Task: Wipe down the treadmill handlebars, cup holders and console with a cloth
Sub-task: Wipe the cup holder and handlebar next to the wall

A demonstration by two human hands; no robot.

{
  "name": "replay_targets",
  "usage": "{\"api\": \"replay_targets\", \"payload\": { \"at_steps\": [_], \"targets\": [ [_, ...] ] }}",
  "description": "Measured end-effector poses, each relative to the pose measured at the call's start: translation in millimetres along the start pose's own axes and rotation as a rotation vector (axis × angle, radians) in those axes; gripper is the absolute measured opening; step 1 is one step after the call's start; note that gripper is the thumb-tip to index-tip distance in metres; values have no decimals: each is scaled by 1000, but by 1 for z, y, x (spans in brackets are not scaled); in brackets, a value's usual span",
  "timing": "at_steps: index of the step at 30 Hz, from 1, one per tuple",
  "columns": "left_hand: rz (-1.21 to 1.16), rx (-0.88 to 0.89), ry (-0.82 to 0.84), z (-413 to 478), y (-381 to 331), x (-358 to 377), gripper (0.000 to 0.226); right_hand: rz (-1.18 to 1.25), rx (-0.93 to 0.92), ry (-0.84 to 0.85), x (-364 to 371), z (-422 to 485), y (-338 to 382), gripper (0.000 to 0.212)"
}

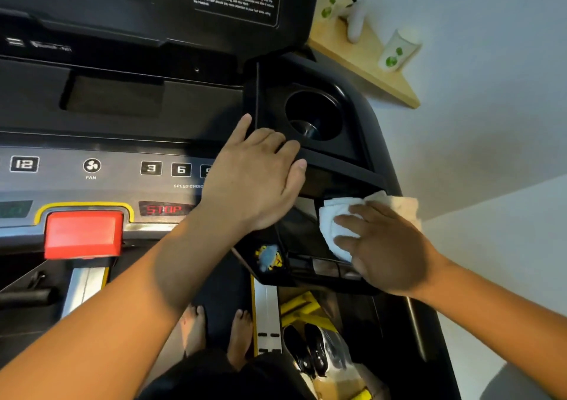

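A black treadmill console fills the left and centre. Its round cup holder sits at the right end, dark inside. My left hand rests flat on the console's edge just below and left of the cup holder, fingers straight. My right hand presses a white cloth with spread fingers into the shallow black tray below the cup holder. Part of the cloth sticks out beyond my fingers toward the right.
A red safety key block and a lit STOP button lie on the button panel at left. A small blue and yellow toy sits by the tray. A wooden shelf with cups hangs at right. Shoes lie beside the belt.
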State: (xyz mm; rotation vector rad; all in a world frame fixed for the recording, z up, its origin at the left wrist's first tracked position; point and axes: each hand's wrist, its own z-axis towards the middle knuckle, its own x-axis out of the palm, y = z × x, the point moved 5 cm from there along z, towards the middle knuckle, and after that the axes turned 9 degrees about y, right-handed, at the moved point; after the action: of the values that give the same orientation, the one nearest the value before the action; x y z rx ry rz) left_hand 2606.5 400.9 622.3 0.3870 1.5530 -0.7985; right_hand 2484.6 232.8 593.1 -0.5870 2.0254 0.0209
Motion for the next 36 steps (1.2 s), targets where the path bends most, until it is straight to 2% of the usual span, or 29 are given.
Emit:
{"api": "replay_targets", "payload": {
  "at_steps": [1, 3, 4, 6, 7, 11, 14, 16, 17, 21, 24, 26, 28, 30, 33, 36],
  "targets": [
    [2, -1, 0, 0, 0, 0, 58, 28, -11, 12, -1, 4, 1, 33],
    [3, -3, 3, 0, 0, 0, 58, 98, 2, -38, -4, 2, 5, 24],
    [2, -4, 5, 0, 1, 0, 58, 147, 20, -54, -2, 0, 6, 28],
    [-1, -4, 3, 1, 1, 0, 59, 259, 53, 20, 3, -5, 6, 56],
    [-5, -4, -1, 1, 1, 0, 59, 297, 89, 13, 1, -8, 3, 60],
    [-19, -1, -17, 1, 1, -1, 54, 575, 201, 23, -13, 0, -10, 45],
    [-12, -4, -34, 0, 0, -3, 52, 1069, 333, -152, -22, 4, -11, 21],
    [-1, -20, -39, 1, -1, -4, 52, 1338, 370, -266, -18, -3, 10, 21],
    [1, -25, -35, 1, -1, -4, 52, 1367, 351, -308, -17, -8, 27, 24],
    [4, -18, -24, 5, -5, -3, 50, 1152, 267, -490, -17, -23, 87, 43],
    [49, 7, -11, 2, -6, -2, 50, 1156, 216, -547, -1, -33, 104, 42],
    [107, 15, 21, 2, -6, 0, 51, 1078, 164, -493, 19, -45, 106, 43],
    [132, 3, 48, 4, -5, 2, 50, 889, 217, -416, 34, -55, 96, 44],
    [142, -3, 51, 5, -4, 3, 49, 902, 303, -361, 34, -59, 80, 49],
    [152, -1, 48, 5, -3, 3, 50, 743, 379, -391, 21, -52, 68, 52],
    [153, -1, 48, 5, -4, 2, 49, 718, 380, -463, 12, -41, 60, 49]
  ]
}}
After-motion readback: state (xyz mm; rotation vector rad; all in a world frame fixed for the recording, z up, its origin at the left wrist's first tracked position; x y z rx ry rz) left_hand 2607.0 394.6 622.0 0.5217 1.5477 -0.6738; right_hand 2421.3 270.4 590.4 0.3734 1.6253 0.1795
